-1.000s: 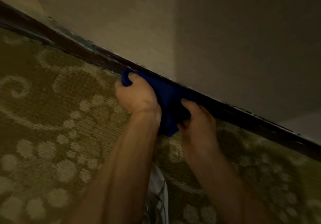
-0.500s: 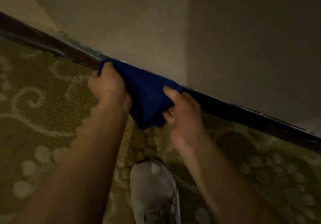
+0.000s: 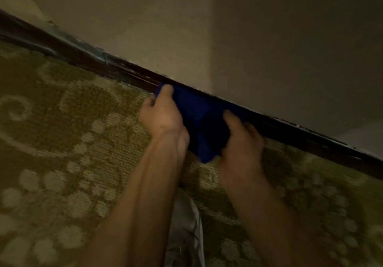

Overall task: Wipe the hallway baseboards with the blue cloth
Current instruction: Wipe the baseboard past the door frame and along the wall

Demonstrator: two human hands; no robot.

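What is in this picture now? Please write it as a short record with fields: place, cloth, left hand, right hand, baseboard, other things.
place: foot of a beige wall, patterned carpet
cloth: blue cloth, bunched, pressed against the baseboard
left hand: left hand grips the cloth's left end
right hand: right hand holds the cloth's right side
baseboard: dark baseboard, pale scuffs on its left part
other things: white shoe between the forearms

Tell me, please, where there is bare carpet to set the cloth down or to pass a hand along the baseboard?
Bare carpet lies left of the left hand, below the baseboard, and right of the right hand. It is crowded where both hands hold the blue cloth against the baseboard, with a white shoe below.
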